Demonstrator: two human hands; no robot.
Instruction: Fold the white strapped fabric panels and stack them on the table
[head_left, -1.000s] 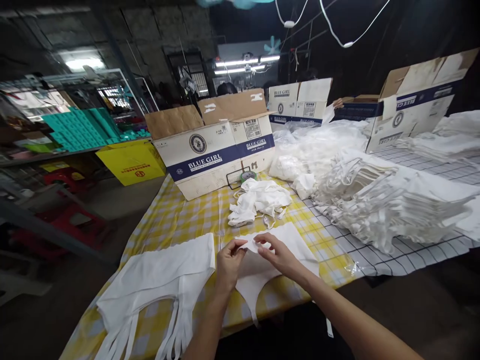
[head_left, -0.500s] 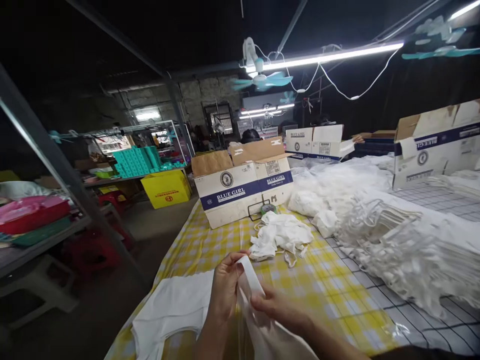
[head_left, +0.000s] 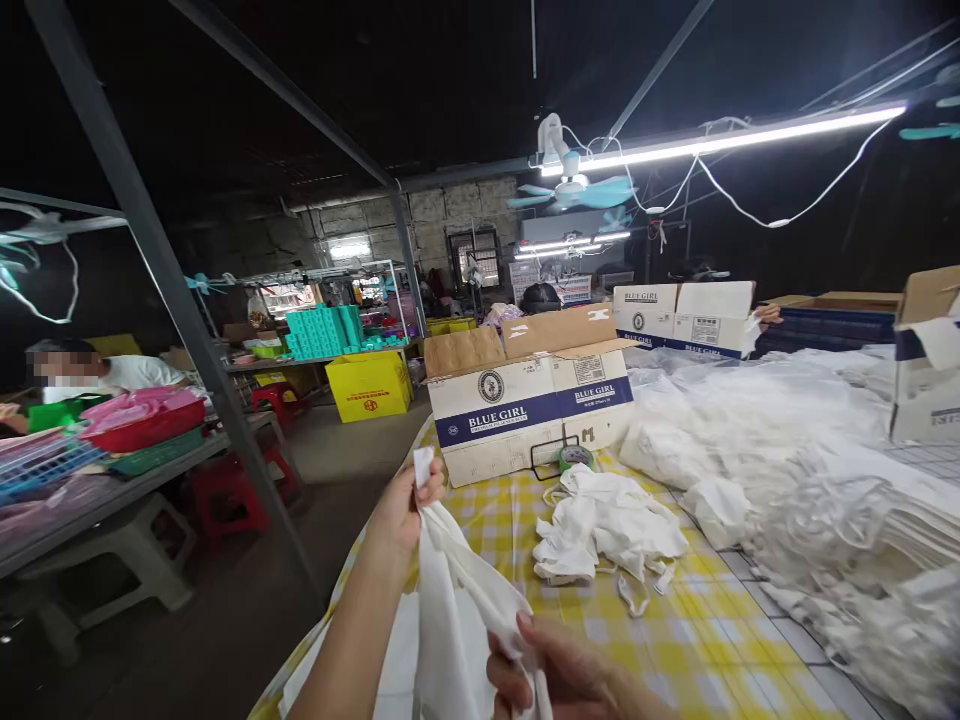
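My left hand is raised above the table's near left edge, pinching one end of a white fabric garment by its strap. My right hand sits low at the bottom of the view, fingers closed on the same white garment further down. The cloth hangs stretched between both hands. Just beyond them a small crumpled heap of white fabric pieces lies on the yellow checked tablecloth.
An open "BLUE GIRL" carton stands behind the heap, with a tape roll at its foot. Large piles of white garments fill the right. More cartons sit at the back. A person sits at a left table with red stools.
Both hands lifted the white garment off the table and raised it. My left hand went up and left with the strap. The view tilted upward, showing the ceiling lamp and fan.
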